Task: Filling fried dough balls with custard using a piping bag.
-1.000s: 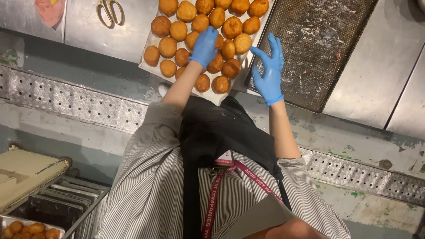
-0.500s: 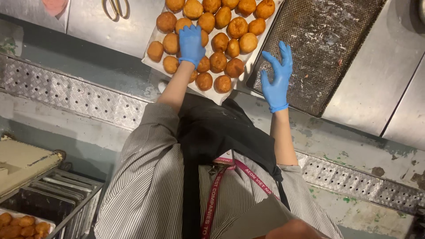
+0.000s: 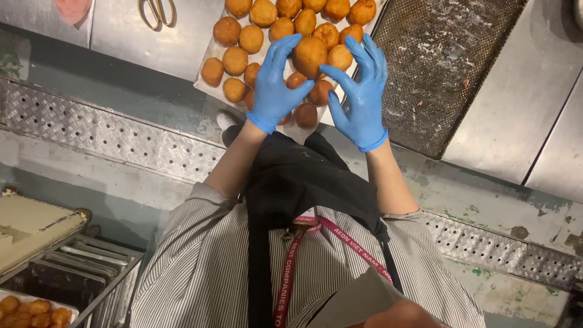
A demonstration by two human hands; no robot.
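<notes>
Bright blue gloves on left hand (image 3: 274, 85) and right hand (image 3: 360, 91), against golden-brown fried balls (image 3: 311, 54) on white paper (image 3: 209, 91). Dull silver steel tabletop (image 3: 152, 42), with pale gold-handled scissors (image 3: 158, 11). Dark brown mesh tray (image 3: 449, 67), flecked white. Grey-and-white pinstriped shirt (image 3: 200, 273), black apron (image 3: 303, 182), magenta lanyard (image 3: 288, 279) with white lettering. Grey floor, silver studded drain grate (image 3: 109, 130).
</notes>
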